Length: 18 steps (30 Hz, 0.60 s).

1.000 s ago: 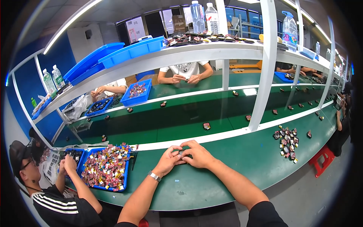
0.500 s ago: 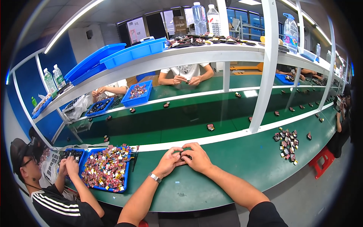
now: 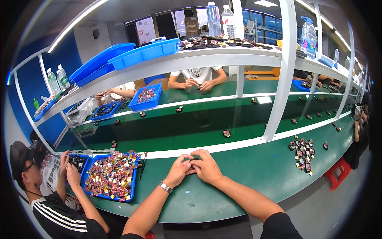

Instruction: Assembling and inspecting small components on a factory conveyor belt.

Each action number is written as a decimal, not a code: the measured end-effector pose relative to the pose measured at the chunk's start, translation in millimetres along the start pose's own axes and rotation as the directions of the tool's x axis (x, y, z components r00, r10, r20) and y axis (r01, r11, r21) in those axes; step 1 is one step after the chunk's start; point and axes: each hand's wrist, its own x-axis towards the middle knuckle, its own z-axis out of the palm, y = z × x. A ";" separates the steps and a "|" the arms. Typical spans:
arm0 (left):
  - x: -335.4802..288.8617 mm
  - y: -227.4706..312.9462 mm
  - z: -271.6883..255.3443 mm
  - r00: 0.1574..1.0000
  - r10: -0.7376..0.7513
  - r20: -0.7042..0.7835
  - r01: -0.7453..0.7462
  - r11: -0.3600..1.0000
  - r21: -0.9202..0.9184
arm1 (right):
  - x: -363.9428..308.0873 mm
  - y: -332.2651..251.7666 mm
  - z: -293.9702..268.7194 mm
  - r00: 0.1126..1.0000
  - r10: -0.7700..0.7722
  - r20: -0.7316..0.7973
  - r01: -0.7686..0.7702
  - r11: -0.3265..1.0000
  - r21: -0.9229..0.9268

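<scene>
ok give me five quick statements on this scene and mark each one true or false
1. The left hand and right hand meet at a small dark part. True.
2. The metal-banded watch is on the right wrist. False: the metal-banded watch is on the left wrist.
3. A blue tray heaped with small multicoloured parts stands to the left of both hands. True.
4. The loose pile on the right sits in a white box. False: the loose pile lies directly on the green tabletop.
5. The red stool is at the left of the picture. False: the red stool stands at the right, beside the table edge.
</scene>
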 end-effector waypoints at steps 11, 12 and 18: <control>3.6 -1.7 -5.0 0.999 0.046 0.022 -0.045 0.998 -0.050 | -0.2 3.8 2.3 0.994 0.100 -0.033 -0.095 0.989 0.116; 2.8 -1.8 -4.6 0.999 0.044 0.022 -0.042 0.998 -0.050 | -0.8 4.2 3.1 0.994 0.102 -0.033 -0.097 0.988 0.117; 2.3 -1.8 -3.2 0.997 0.065 -0.038 -0.066 0.997 -0.028 | 1.4 4.9 -0.4 0.987 0.151 0.047 -0.158 0.963 0.218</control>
